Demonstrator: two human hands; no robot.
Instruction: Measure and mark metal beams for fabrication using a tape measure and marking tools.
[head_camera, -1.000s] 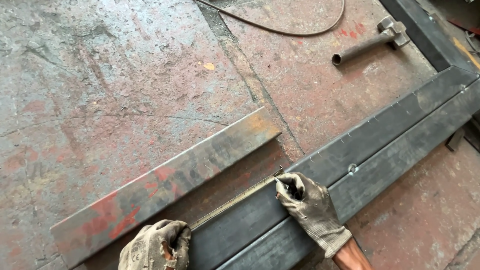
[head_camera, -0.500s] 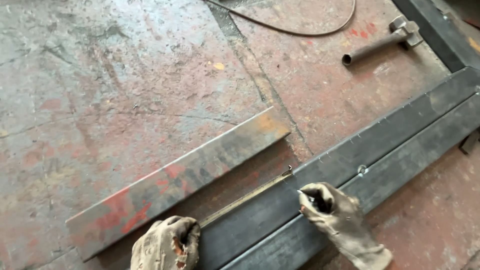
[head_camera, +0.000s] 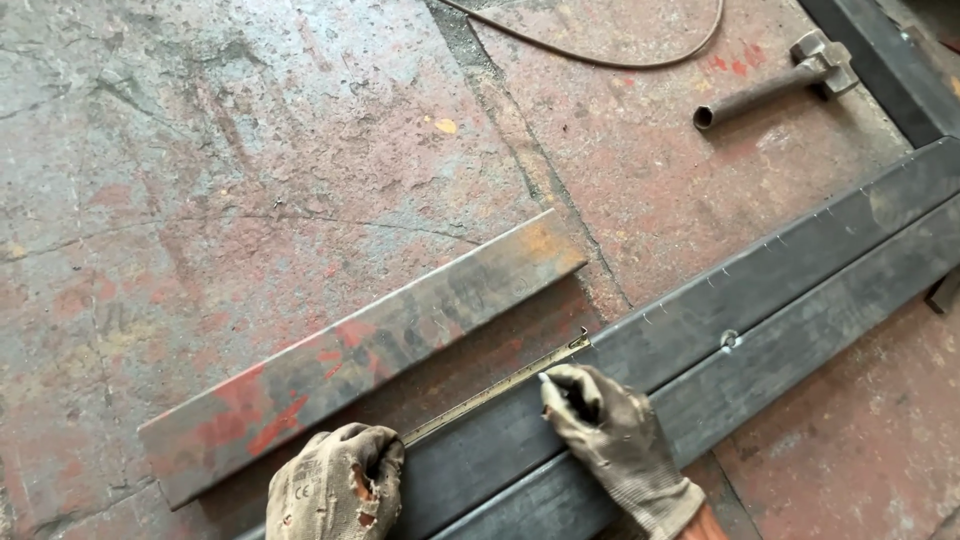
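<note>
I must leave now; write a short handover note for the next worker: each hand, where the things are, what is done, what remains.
Left hand, gloved: closed fist pressing the near end of the yellow tape measure at the edge of the long dark steel tube.
Right hand, gloved: pinching a small marker tip on the tube beside the tape's hook end.
Rusty flat steel bar with red paint patches: on the floor, alongside the tape.
Hammer with metal pipe handle: farther off, untouched.
Done: tape stretched along the tube.
Left: no finished mark is visible at the tip.
</note>
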